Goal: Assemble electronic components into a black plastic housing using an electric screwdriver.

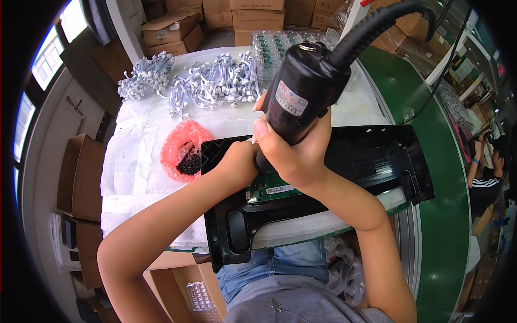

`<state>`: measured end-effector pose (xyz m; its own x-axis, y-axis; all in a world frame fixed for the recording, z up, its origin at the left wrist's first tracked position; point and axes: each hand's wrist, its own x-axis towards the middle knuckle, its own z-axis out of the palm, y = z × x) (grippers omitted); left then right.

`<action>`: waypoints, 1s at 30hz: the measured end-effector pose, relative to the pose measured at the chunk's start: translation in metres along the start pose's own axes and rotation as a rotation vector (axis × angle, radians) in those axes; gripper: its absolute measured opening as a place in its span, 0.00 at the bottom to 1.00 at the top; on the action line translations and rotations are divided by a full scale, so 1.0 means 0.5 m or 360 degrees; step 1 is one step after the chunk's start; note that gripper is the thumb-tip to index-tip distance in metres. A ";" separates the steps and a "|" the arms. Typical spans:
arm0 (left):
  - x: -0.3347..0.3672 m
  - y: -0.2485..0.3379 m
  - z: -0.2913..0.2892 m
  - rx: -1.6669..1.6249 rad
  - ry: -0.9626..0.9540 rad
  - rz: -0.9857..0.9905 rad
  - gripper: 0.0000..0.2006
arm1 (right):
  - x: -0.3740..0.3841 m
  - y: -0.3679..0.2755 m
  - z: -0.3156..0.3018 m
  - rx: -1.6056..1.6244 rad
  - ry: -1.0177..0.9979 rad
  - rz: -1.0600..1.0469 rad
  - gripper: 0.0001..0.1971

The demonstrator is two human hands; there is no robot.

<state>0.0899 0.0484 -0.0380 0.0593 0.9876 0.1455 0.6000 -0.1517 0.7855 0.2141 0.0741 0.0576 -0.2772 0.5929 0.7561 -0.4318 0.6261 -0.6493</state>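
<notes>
A black corded electric screwdriver [288, 126] stands nearly upright in my right hand [299, 159], whose thumb and fingers wrap round its body. Beneath it lies a long black plastic housing [344, 141], with a green circuit board [261, 195] inside its left part. My left hand [240, 161] reaches in beside the screwdriver's lower end, over the housing's left part. Its fingers are mostly hidden behind the tool and my right hand, so what they hold is not visible. The screwdriver's tip is also hidden.
Small black screws [189, 163] lie in a pink bubble-wrap nest [171, 145] left of the housing. White cable bundles [226, 81] and clear trays of green boards [264, 51] stand at the back. The thick black cord [371, 29] arches to the upper right. Cardboard boxes [258, 19] stand behind.
</notes>
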 end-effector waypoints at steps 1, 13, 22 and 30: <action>0.003 -0.002 0.001 -0.0090 0.0078 0.0140 0.08 | 0.000 0.005 -0.001 -0.0013 -0.0010 0.0033 0.10; -0.011 0.025 -0.013 -0.0122 0.0080 -0.0080 0.12 | 0.006 0.033 0.002 -0.0015 -0.0286 0.0100 0.20; -0.008 0.021 -0.015 -0.0134 0.0089 0.0113 0.15 | 0.007 0.032 0.001 0.0063 -0.0406 0.0198 0.20; -0.008 0.010 -0.009 -0.0033 0.0039 0.0101 0.15 | 0.015 0.032 0.006 0.0145 -0.0426 0.0212 0.19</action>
<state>0.0889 0.0435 -0.0321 0.0768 0.9747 0.2097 0.5791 -0.2148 0.7864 0.2025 0.0869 0.0528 -0.5476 0.5045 0.6675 -0.4481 0.4968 -0.7432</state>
